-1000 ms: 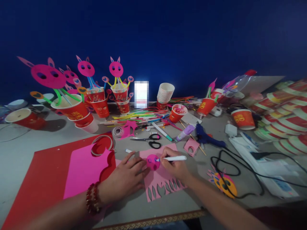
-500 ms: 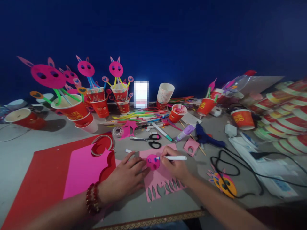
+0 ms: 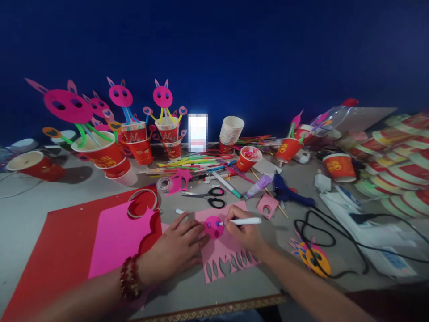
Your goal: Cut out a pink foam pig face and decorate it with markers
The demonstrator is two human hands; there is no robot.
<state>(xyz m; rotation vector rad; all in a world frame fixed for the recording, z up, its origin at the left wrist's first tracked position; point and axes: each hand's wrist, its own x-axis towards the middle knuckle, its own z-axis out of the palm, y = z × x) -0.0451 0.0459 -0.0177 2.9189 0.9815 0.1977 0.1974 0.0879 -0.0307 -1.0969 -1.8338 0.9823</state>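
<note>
Below frame centre, I see the right hand (image 3: 246,232) pinching a sideways pen (image 3: 247,221), disc (image 3: 213,230) leftward at its tip, left hand (image 3: 177,248) spread

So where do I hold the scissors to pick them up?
Probably best by the two black loops, at the right-hand end of the scissors, coming down from above. They lie flat with their blades pointing left, so that end should keep you away from the sharp points.
</note>
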